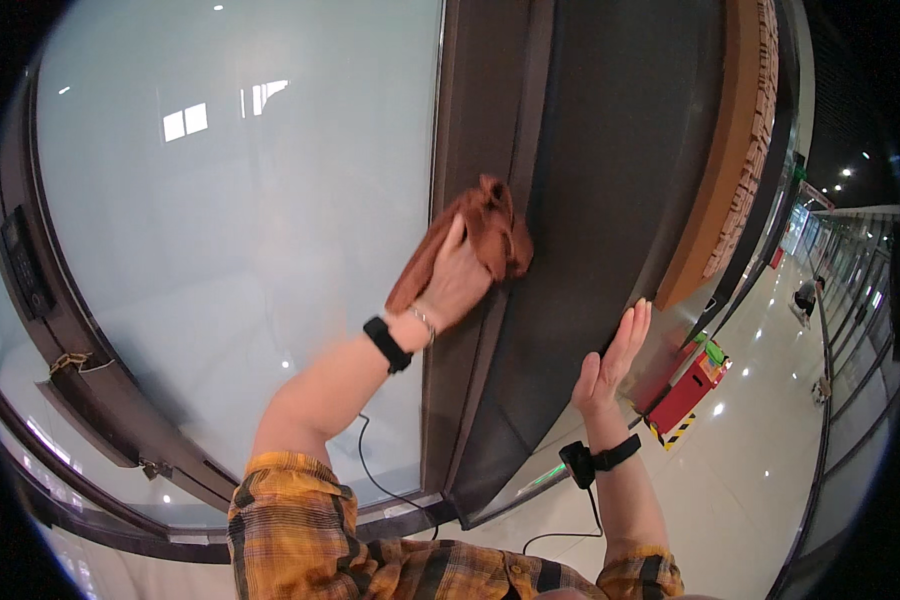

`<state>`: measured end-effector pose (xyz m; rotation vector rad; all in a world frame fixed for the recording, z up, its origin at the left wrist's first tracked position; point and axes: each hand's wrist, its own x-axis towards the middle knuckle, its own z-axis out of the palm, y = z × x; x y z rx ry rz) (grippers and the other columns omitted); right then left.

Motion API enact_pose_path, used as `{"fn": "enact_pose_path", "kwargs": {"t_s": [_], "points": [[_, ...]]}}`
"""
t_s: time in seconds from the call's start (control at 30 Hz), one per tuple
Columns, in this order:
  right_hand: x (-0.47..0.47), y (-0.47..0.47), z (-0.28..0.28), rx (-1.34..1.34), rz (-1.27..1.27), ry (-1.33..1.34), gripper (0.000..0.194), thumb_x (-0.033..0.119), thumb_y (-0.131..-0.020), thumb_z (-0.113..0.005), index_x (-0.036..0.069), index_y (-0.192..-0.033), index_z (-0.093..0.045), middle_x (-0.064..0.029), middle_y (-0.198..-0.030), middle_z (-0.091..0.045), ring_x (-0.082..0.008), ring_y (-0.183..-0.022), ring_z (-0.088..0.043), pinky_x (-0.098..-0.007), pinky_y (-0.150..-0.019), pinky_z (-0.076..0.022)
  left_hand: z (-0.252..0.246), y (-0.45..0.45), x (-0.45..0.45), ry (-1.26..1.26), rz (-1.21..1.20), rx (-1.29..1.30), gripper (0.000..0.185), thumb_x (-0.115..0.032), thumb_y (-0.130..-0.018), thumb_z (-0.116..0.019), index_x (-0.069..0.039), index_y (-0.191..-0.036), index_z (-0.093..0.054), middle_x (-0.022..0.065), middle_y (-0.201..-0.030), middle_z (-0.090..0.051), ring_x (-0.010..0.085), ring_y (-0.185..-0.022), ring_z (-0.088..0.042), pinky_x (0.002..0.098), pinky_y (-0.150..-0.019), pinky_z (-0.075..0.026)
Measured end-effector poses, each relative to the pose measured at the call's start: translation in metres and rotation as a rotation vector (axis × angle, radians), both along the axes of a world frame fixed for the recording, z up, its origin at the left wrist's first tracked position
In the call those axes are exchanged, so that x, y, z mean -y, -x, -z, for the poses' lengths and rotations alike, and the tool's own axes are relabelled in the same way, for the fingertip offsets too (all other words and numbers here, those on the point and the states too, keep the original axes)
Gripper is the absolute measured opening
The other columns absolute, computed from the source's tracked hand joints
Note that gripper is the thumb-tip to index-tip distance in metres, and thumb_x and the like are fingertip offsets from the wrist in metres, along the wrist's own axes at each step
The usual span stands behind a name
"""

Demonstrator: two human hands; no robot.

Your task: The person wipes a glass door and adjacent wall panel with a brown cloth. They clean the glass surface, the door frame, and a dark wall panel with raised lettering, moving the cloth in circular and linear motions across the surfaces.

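Note:
My left hand [456, 281] holds a crumpled brown cloth [487, 225] against the dark door frame [480, 112], beside a large frosted glass panel [255, 225]. A black strap and a thin bracelet are on that wrist. To the right, my right hand [611, 360] rests with fingers extended at the edge of a dark wall panel [607, 150], below the end of an orange-brown ledge. It holds nothing visible. A black strap with a small device [579, 465] and a cable is on the right wrist.
At the far left are a black door lock [24, 262], a chain [69, 363] and a padlock [150, 469]. A red box [686, 394] with yellow-black striping stands on the shiny tiled floor [750, 465] at right. Farther along the corridor, a person [806, 296] is low down near the glass wall.

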<state>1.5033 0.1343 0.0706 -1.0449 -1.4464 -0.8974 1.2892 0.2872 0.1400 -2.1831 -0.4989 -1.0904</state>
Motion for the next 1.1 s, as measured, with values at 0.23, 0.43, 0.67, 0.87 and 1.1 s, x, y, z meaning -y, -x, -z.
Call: {"fn": "enact_pose_path", "kwargs": {"t_s": [0.23, 0.43, 0.67, 0.87, 1.1], "points": [[0.000, 0.000, -0.002, -0.001, -0.007, 0.009, 0.062, 0.033, -0.100, -0.037, -0.004, -0.150, -0.027, -0.0253, -0.157, -0.024, -0.0466, -0.145, -0.019, -0.0556, -0.116, -0.0169, 0.030, 0.025, 0.018, 0.004, -0.262, -0.258, 0.050, -0.012, -0.089, -0.051, 0.001, -0.137, -0.047, 0.0156, -0.141, -0.048, 0.0348, -0.138, -0.037, 0.0499, -0.119, -0.018], [-0.002, 0.000, -0.003, 0.018, 0.033, 0.006, 0.065, 0.036, -0.100, -0.035, -0.004, -0.150, -0.024, -0.0262, -0.157, -0.022, -0.0465, -0.145, -0.019, -0.0549, -0.117, -0.0163, -0.073, 0.001, -0.009, -0.038, -0.013, 0.364, 0.039, -0.011, -0.087, -0.054, -0.002, -0.125, -0.056, 0.0144, -0.122, -0.058, 0.0338, -0.122, -0.049, 0.0543, -0.116, -0.019], [-0.001, -0.003, 0.002, 0.018, 0.032, 0.020, 0.066, 0.036, -0.100, -0.035, -0.006, -0.150, -0.024, -0.0273, -0.156, -0.022, -0.0457, -0.145, -0.019, -0.0541, -0.117, -0.0170, 0.059, -0.008, -0.006, 0.174, -0.122, -0.041, 0.048, -0.008, -0.087, -0.053, 0.003, -0.133, -0.052, 0.0182, -0.138, -0.052, 0.0357, -0.134, -0.041, 0.0585, -0.118, -0.013], [-0.003, -0.004, 0.002, 0.035, 0.063, 0.018, 0.068, 0.028, -0.095, -0.041, -0.006, -0.151, -0.022, -0.0265, -0.157, -0.021, -0.0444, -0.146, -0.019, -0.0516, -0.118, -0.0166, 0.237, 0.027, 0.016, 0.333, -0.202, -0.674, 0.044, -0.012, -0.086, -0.058, -0.009, -0.130, -0.060, 0.0087, -0.137, -0.056, 0.0267, -0.138, -0.039, 0.0548, -0.120, -0.014], [-0.008, -0.005, 0.006, 0.054, 0.058, 0.013, 0.070, 0.026, -0.093, -0.041, -0.005, -0.151, -0.019, -0.0260, -0.158, -0.019, -0.0415, -0.147, -0.018, -0.0501, -0.118, -0.0158, 0.275, 0.033, 0.035, 0.434, -0.273, -0.722, 0.025, -0.015, -0.089, -0.056, -0.013, -0.111, -0.068, 0.0047, -0.117, -0.066, 0.0213, -0.121, -0.053, 0.0565, -0.115, -0.022]]}}
